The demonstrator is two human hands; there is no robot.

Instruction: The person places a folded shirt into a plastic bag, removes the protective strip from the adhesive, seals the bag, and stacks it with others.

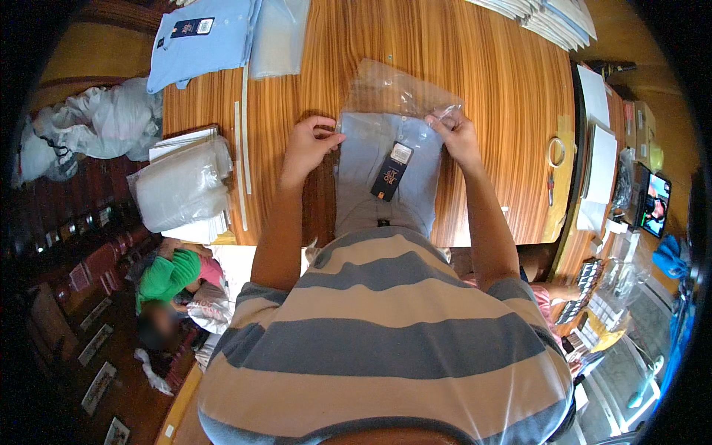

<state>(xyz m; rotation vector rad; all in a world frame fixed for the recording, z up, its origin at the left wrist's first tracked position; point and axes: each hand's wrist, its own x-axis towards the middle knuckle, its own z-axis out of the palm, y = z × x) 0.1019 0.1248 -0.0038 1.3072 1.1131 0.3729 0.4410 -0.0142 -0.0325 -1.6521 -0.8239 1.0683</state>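
A garment-packing workroom is indicated: on a brown wood-grain table, a folded light-blue shirt with a dark tag is covered by a clear plastic bag, another tagged shirt is laid far left, and flat translucent bags are stacked at left.

Showing two bare hands, at least two folded blue shirts, two dark hang tags, and at least three clear plastic bags. Also showing one yellowish tape roll, one small red-and-dark hand tool, and one lit screen. Nearby, showing at least two co-workers.
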